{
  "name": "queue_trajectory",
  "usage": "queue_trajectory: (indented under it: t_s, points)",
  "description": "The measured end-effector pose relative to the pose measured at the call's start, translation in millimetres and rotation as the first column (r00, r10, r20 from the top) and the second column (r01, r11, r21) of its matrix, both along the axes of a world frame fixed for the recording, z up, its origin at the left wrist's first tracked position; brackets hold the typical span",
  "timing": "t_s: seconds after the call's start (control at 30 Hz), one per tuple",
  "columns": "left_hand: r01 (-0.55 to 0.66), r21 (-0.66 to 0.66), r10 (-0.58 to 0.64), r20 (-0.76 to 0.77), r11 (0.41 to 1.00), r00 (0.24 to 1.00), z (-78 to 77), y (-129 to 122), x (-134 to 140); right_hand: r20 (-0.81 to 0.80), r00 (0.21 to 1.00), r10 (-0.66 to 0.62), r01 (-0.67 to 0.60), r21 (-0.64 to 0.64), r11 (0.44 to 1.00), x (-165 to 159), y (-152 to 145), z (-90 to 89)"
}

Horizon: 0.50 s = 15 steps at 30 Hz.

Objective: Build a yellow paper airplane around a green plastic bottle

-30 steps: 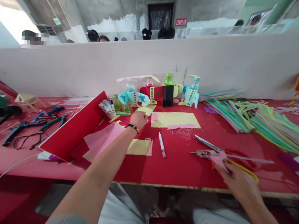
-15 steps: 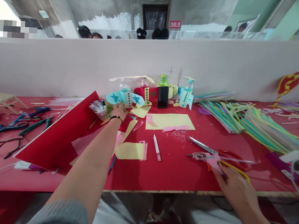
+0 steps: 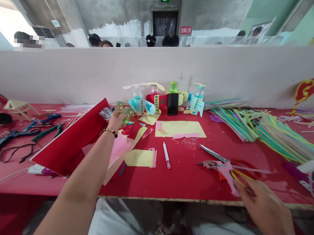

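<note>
My left hand [image 3: 116, 120], with a beaded bracelet at the wrist, is closed on a see-through green plastic piece [image 3: 126, 115] that looks like part of a bottle. Beside it stands a light-blue paper-and-bottle plane [image 3: 141, 105]. My right hand [image 3: 267, 207] is by the table's front edge, fingers loosely curved and apart. It is at the handle of a pink glue gun [image 3: 224, 168] and partly covers the yellow inner grip of red-handled scissors [image 3: 214, 153]. Whether a fingertip touches that grip is unclear.
A leaning red board [image 3: 73, 137], a pen cup [image 3: 106, 113] and pliers [image 3: 48, 132] are at left. Cream paper [image 3: 183, 129] and a white pen [image 3: 166, 155] are in the middle. A black phone [image 3: 172, 104] stands behind; bundled strips [image 3: 241, 122] lie at right.
My left hand has shifted left with the green plastic piece, which shows more. The light-blue plane has turned. My right hand has drawn back from the glue gun, uncovering its handle.
</note>
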<state>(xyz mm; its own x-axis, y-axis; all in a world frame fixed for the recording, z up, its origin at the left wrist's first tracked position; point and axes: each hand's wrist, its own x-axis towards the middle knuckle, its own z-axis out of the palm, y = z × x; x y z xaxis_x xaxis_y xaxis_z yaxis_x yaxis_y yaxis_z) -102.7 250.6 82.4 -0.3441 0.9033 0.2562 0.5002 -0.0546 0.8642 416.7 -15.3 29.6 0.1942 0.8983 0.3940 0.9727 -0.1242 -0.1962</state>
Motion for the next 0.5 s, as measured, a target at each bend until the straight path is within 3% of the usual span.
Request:
queue_trajectory:
  t_s: [0.13,0.27,0.4,0.5]
  points:
    - [-0.096,-0.036,0.102,0.209,0.995,0.973,13.6,-40,-5,-0.026,1.000,0.004,-0.003,0.023,1.000,-3,3,1.8]
    - [-0.098,0.075,0.066,0.343,0.992,0.937,24.5,-88,0,-0.042,0.998,0.055,-0.052,0.076,0.996,-11,2,4.4]
    - [-0.041,0.220,-0.050,0.390,0.975,0.919,27.2,-156,28,-0.126,0.980,0.154,-0.128,0.189,0.974,-27,-6,10.9]
    - [0.197,0.320,-0.310,0.357,0.927,0.881,25.0,-212,69,-0.361,0.888,0.284,-0.228,0.191,0.955,-47,-14,16.5]
